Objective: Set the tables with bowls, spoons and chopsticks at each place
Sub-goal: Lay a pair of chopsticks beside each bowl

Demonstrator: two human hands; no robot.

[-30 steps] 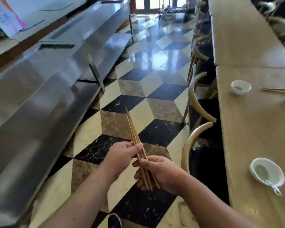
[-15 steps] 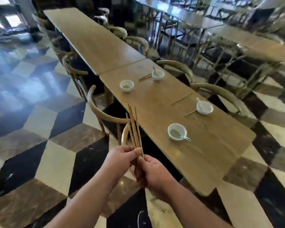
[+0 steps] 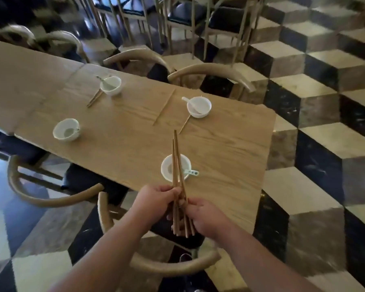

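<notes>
Both my hands hold a bundle of wooden chopsticks (image 3: 176, 163) upright over the near edge of the wooden table (image 3: 230, 148). My left hand (image 3: 155, 202) pinches the upper part of the bundle, and my right hand (image 3: 204, 218) grips its lower ends. Just beyond the bundle stands a white bowl (image 3: 166, 168) with a spoon (image 3: 192, 172). A second bowl (image 3: 66, 130) sits at the left edge. Two more bowls (image 3: 111, 85) (image 3: 199, 106) with spoons stand on the far side, each with chopsticks (image 3: 94, 99) (image 3: 164, 107) lying beside it.
Curved wooden chair backs line both long sides of the table; one chair (image 3: 173, 264) is right below my arms, another (image 3: 40, 194) to the left. More chairs (image 3: 209, 72) stand on the far side. A checkered tile floor (image 3: 325, 144) spreads to the right.
My view has swung from the floor and metal counter round to the table, which is now close in front. The chopstick bundle stays in both hands, now over the near bowl.
</notes>
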